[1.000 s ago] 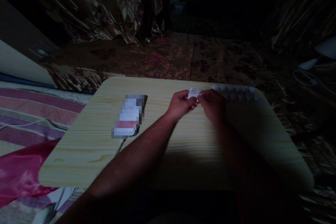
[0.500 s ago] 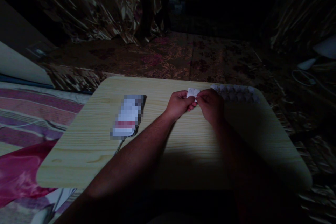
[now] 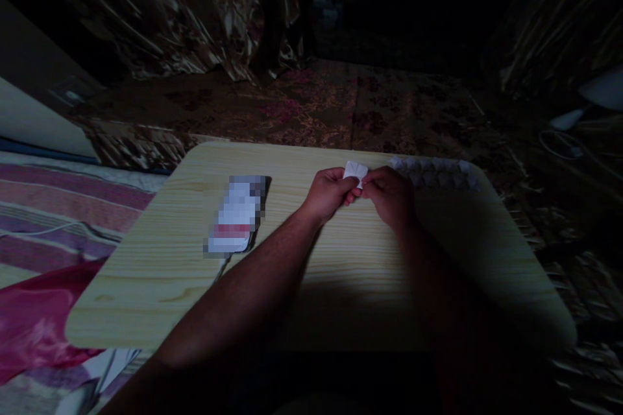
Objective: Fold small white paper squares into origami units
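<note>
A small square of white folded paper (image 3: 355, 170) with crease lines is held up over the far middle of the wooden table (image 3: 272, 298). My left hand (image 3: 327, 192) pinches it from the left, thumb on top and fingers beneath. From the right, my right hand (image 3: 390, 194) is closed at the paper's near right corner, thumb and fingertips pressed together there. Just beyond my right hand, two rows of small pale folded paper pieces (image 3: 440, 173) stand along the table's far right edge, partly hidden by that hand.
A blurred-out phone-like device (image 3: 236, 214) with a cable (image 3: 221, 269) lies left of my left forearm. Left of the table are a striped bedspread (image 3: 63, 207) and pink cloth (image 3: 43, 324). Patterned fabric (image 3: 292, 107) lies beyond the far edge. A white cord (image 3: 562, 142) hangs at right.
The paper and both hands have shifted very slightly left. The paper's upper corners look more rounded or bent than before. My grip on it stays the same.
</note>
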`<state>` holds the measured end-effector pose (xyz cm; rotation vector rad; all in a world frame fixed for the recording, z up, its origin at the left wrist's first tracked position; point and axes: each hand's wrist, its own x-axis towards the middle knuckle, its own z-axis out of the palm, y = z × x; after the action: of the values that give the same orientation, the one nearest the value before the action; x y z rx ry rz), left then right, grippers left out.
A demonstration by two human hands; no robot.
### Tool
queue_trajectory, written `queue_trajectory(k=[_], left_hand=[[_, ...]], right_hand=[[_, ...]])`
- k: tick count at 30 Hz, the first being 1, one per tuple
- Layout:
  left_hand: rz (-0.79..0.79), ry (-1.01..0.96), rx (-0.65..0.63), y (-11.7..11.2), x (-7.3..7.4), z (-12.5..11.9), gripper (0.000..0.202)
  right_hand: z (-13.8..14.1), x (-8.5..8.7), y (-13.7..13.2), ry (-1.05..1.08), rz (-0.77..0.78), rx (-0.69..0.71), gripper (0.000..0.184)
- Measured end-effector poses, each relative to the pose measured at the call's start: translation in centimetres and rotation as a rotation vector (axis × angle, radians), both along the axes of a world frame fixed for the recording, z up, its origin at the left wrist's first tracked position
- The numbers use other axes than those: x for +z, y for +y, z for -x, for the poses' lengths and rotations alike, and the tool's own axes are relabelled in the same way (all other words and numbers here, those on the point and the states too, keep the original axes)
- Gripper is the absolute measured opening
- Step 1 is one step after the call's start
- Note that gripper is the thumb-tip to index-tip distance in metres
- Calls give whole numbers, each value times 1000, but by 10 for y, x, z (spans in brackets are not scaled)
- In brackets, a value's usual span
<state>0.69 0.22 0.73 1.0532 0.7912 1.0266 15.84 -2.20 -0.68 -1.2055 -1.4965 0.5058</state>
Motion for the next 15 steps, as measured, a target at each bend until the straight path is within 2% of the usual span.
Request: queue_trajectory(k=[5, 10, 15], left_hand=[[1, -5, -20, 0, 0, 1, 12], [31, -28, -27, -1, 3, 0, 22], [32, -33, 10, -1, 3, -1, 17]], right_hand=[[0, 2, -1, 19, 30, 14, 5], [0, 3, -2, 2, 37, -4, 5], [4, 12, -6, 240, 146, 64, 8]])
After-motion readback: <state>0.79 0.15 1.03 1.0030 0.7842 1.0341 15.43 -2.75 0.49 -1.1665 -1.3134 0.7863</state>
